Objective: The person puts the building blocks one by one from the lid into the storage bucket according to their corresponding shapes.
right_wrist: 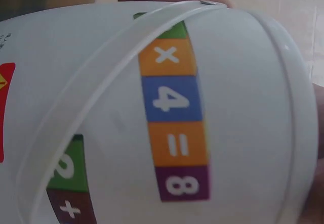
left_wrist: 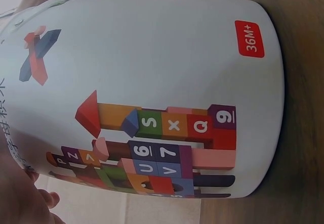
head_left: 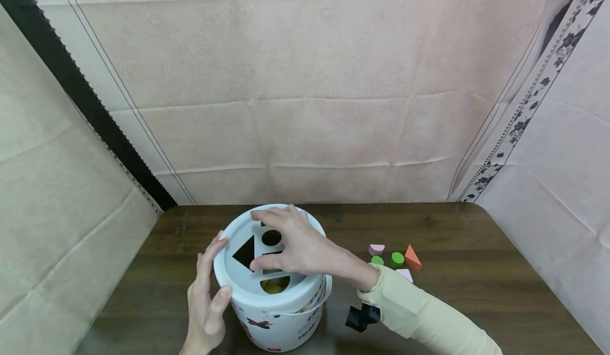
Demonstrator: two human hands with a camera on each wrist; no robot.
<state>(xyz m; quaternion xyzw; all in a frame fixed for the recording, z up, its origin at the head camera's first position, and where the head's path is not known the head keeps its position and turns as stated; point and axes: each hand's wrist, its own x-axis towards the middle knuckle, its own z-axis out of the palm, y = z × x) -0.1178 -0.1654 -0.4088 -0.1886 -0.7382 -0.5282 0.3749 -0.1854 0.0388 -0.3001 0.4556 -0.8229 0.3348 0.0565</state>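
A white plastic bucket (head_left: 281, 326) stands upright at the front of the table, its white lid (head_left: 229, 278) on top. The lid has several cut-out holes, among them a triangle, a circle and a half-round. My left hand (head_left: 206, 296) rests against the bucket's left side, fingers and thumb at the lid's rim. Over the lid reaches my right hand (head_left: 297, 243), thumb and fingers spread across the holes; no object shows in it. The left wrist view shows printed toy blocks on the bucket (left_wrist: 152, 47). A white carrying handle (right_wrist: 96, 72) hangs down its side.
Right of the bucket lie several small blocks: a pink half-round (head_left: 376, 249), a green cylinder (head_left: 397, 259), an orange triangle (head_left: 412, 258) and a pale block (head_left: 404, 274). The wooden table (head_left: 457, 296) is enclosed by cream cloth (head_left: 305, 132) at back and sides.
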